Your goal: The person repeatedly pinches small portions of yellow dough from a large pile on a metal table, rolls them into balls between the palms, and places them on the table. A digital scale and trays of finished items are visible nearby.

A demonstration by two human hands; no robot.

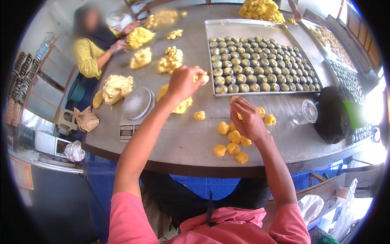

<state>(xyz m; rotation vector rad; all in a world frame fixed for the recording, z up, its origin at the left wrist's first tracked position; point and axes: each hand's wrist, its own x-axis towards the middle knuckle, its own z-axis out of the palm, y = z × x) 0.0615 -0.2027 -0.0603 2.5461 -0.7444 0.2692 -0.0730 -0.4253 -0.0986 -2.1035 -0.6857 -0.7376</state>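
Note:
My left hand is raised over the table, its fingers closed around a small piece of pale dough. Beneath that forearm lies a flattened yellow dough mass, partly hidden. My right hand hovers with bent fingers over several yellow filling balls. Its fingers hide some of them, and whether it grips anything is unclear. One rough yellow lump sits apart, between my two arms. Beyond my hands, a heap of small pale dough pieces rests on the metal tabletop.
A metal tray holds rows of dark, yellow-topped balls. At left stand a digital scale and pale dough. A plastic cup and black bag are at right. A co-worker handles yellow dough; another person's hand is far right.

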